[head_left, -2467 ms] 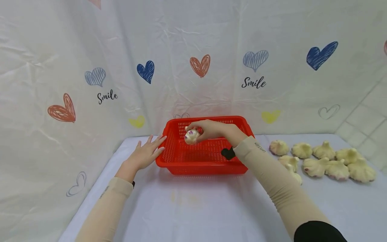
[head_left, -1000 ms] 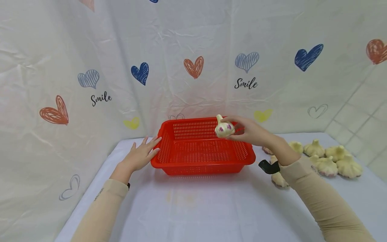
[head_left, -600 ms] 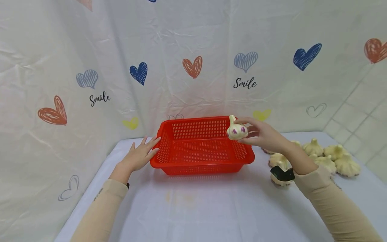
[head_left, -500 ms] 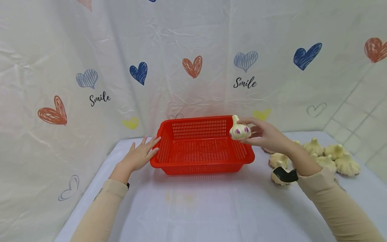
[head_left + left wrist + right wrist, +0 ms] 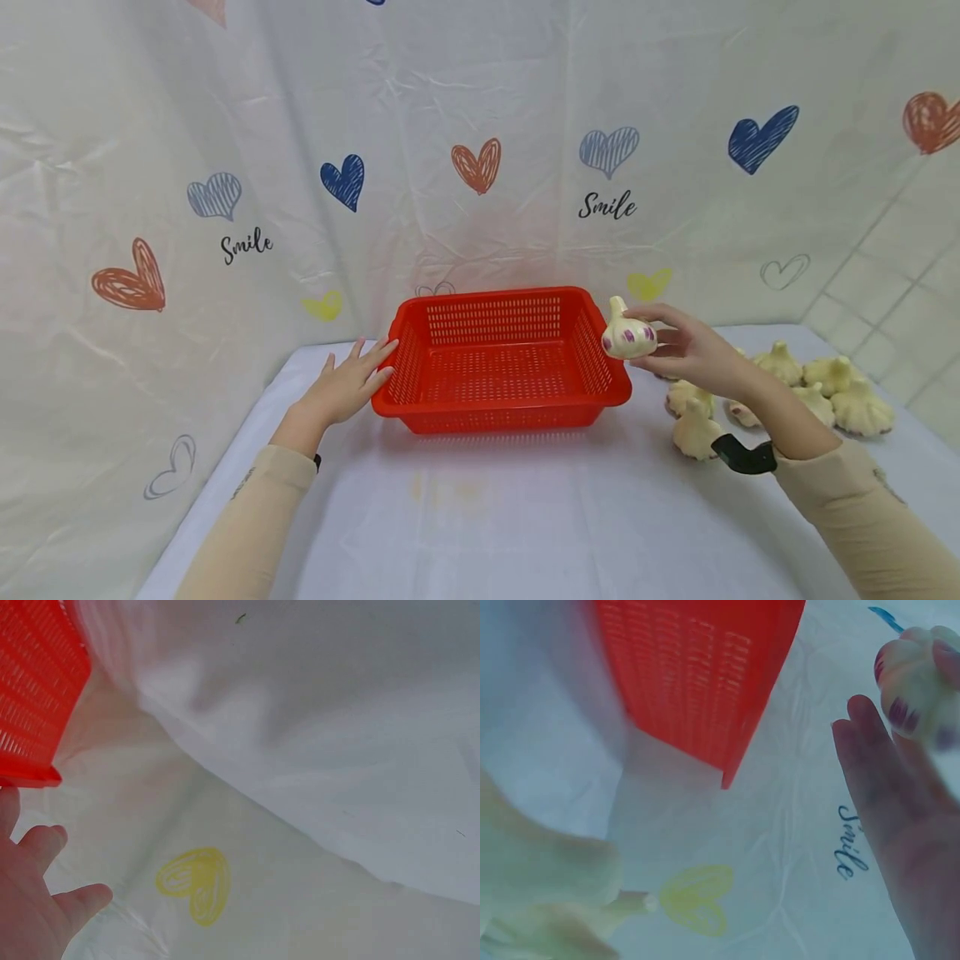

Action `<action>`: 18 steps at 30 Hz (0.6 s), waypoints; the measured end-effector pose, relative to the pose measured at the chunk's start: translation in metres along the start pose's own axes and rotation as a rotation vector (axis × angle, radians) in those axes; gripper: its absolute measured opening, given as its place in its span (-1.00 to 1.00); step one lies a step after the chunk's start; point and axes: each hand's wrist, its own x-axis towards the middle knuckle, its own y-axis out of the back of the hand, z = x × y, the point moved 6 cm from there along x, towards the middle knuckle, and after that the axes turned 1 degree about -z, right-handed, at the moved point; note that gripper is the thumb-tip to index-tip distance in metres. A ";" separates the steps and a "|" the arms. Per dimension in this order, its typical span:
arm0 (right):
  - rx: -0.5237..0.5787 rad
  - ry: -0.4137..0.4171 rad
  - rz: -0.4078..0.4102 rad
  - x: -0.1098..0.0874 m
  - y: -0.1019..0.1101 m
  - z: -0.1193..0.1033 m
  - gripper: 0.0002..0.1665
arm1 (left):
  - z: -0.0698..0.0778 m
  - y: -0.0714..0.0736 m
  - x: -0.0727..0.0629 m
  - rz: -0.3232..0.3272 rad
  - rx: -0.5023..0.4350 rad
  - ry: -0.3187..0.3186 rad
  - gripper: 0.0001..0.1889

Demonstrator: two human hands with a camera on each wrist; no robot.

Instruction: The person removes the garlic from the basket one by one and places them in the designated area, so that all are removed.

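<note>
My right hand (image 5: 693, 354) pinches a garlic bulb (image 5: 628, 333), cream with purple patches, stem up, and holds it in the air by the right end of the red basket (image 5: 495, 412). In the right wrist view the bulb (image 5: 911, 690) sits between thumb and fingers, two of which stretch out straight. My left hand (image 5: 347, 383) lies with spread, straight fingers against the basket's left rim; in the left wrist view its fingertips are right at the rim (image 5: 30, 778). The slotted basket holds nothing that shows.
Several more garlic bulbs (image 5: 862, 408) lie on the white-covered table (image 5: 480, 517) to the right, some partly hidden behind my right forearm. One bulb (image 5: 696, 432) stands nearest the basket. A white curtain (image 5: 420, 75) printed with hearts hangs behind the table.
My right hand has carried the garlic bulb rightward, from over the basket's middle to beside its right end. The left hand stays at the left rim. The view has turned slightly right.
</note>
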 end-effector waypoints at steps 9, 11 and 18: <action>0.035 0.027 0.034 -0.028 0.014 0.018 -0.26 | 0.001 -0.001 -0.001 -0.001 -0.007 -0.009 -0.35; 0.022 0.021 0.056 -0.035 0.020 0.021 -0.25 | 0.002 0.000 -0.002 -0.002 -0.008 -0.010 -0.35; 0.038 0.064 0.079 -0.049 0.027 0.028 -0.22 | 0.003 0.001 -0.003 -0.009 -0.013 -0.005 -0.35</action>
